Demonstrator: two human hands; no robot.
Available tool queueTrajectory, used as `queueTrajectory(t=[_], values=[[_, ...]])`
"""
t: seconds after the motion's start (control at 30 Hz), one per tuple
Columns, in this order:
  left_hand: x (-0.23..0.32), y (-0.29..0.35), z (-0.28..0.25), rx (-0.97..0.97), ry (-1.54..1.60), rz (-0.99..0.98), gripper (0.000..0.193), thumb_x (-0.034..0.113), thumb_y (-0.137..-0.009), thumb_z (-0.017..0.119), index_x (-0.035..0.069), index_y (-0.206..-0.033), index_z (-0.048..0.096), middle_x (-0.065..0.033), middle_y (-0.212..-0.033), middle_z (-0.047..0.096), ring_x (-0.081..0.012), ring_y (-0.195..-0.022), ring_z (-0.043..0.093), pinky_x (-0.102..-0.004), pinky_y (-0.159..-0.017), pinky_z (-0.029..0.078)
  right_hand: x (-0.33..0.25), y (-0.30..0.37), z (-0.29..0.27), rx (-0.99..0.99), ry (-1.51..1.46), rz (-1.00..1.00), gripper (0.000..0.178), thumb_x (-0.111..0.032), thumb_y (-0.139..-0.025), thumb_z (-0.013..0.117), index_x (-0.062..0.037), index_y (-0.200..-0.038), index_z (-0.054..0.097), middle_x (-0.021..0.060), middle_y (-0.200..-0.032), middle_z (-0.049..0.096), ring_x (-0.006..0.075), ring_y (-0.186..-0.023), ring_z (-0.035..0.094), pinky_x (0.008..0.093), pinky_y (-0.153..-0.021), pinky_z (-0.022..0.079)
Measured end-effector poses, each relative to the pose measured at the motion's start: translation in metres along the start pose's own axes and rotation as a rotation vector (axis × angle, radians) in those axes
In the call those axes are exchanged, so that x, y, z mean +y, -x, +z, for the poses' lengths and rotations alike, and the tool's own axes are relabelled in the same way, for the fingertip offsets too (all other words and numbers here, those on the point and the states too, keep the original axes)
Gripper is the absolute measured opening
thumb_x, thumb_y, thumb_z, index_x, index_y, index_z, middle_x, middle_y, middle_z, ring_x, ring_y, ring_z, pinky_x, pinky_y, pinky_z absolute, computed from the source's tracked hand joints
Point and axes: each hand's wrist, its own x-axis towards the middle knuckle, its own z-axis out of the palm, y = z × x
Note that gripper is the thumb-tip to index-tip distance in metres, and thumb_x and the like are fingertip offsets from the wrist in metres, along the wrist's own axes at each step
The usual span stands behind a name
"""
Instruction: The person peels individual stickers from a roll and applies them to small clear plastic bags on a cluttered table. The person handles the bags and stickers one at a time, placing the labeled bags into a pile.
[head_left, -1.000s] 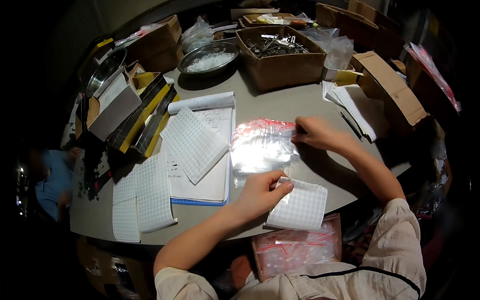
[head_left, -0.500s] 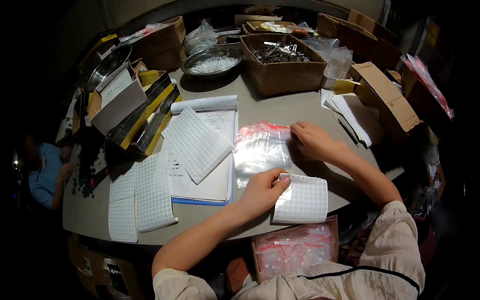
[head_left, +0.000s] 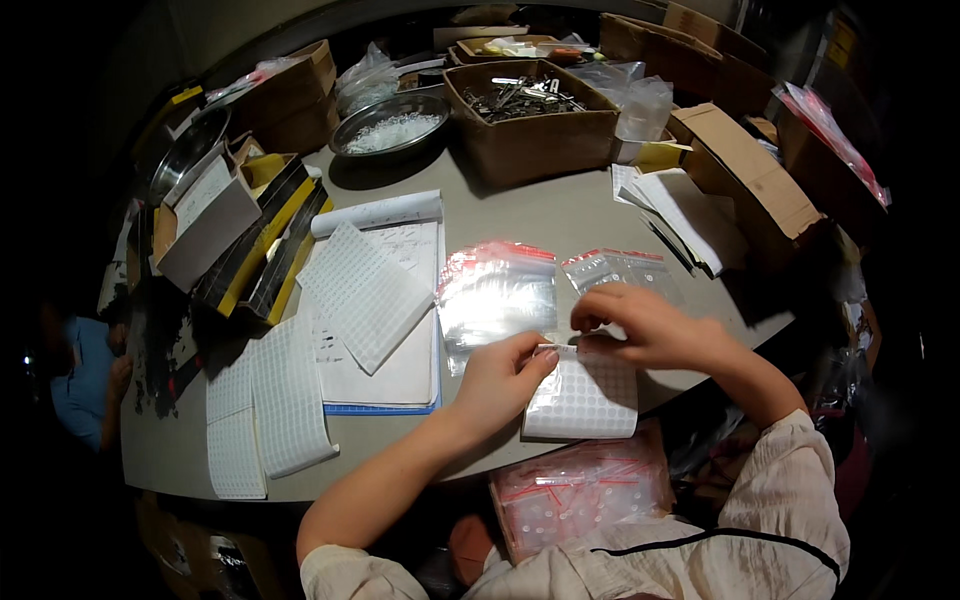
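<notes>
My left hand grips a white sheet of small round stickers by its upper left corner, thumb on top. The sheet's top is bent over at the near edge of the table. Over its upper edge, my right hand has its fingers curled in close; anything between the fingertips is too small to make out. Just beyond the left hand lies a fanned stack of clear zip bags with red tops. Small zip bags with a white dot lie beyond the right hand, partly covered by it.
An open box of red-topped bags sits at my lap. More sticker sheets and a clipboard lie left. Farther back stand a metal bowl, a carton of metal parts and an opened carton. Another person is far left.
My right hand has moved from the bag stack's right edge down to the sticker sheet's upper edge. Small bags now show separately to the right of the stack. The view has shifted slightly.
</notes>
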Motion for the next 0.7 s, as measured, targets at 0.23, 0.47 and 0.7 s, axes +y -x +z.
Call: queueTrajectory(t=[0.23,0.47,0.7], values=[[0.02,0.003,-0.002,-0.026,-0.053,-0.086,0.028,0.023,-0.1,0.067,-0.003,-0.107,0.07,-0.0114,-0.076,0.067,-0.0115,-0.07,0.056,-0.0324,-0.065,0.048,-0.024,0.017,0.019,0.1,0.144,-0.039,0.022,-0.005,-0.09,0.071,-0.0034,-0.11,0.062,0.014,-0.103,0.063,0.0351,-0.096,0.062,0.0429,-0.083,0.051],[0.017,0.003,-0.004,-0.082,0.113,-0.182,0.027,0.02,-0.1,0.065,-0.006,-0.107,0.07,-0.0093,-0.079,0.07,-0.011,-0.074,0.058,-0.0319,-0.067,0.049,-0.024,0.033,0.04,0.233,0.405,-0.245,0.022,-0.001,-0.085,0.071,-0.0026,-0.106,0.065,0.0117,-0.098,0.061,0.0304,-0.091,0.061,0.0395,-0.078,0.051],[0.018,0.0,-0.005,-0.074,0.061,-0.156,0.026,0.02,-0.1,0.065,-0.005,-0.104,0.069,-0.0051,-0.076,0.066,-0.0101,-0.071,0.056,-0.0311,-0.064,0.047,0.043,-0.011,-0.022,0.08,0.018,0.249,0.016,-0.007,-0.088,0.07,-0.0008,-0.102,0.064,0.0129,-0.089,0.067,0.0277,-0.083,0.068,0.0376,-0.074,0.053]])
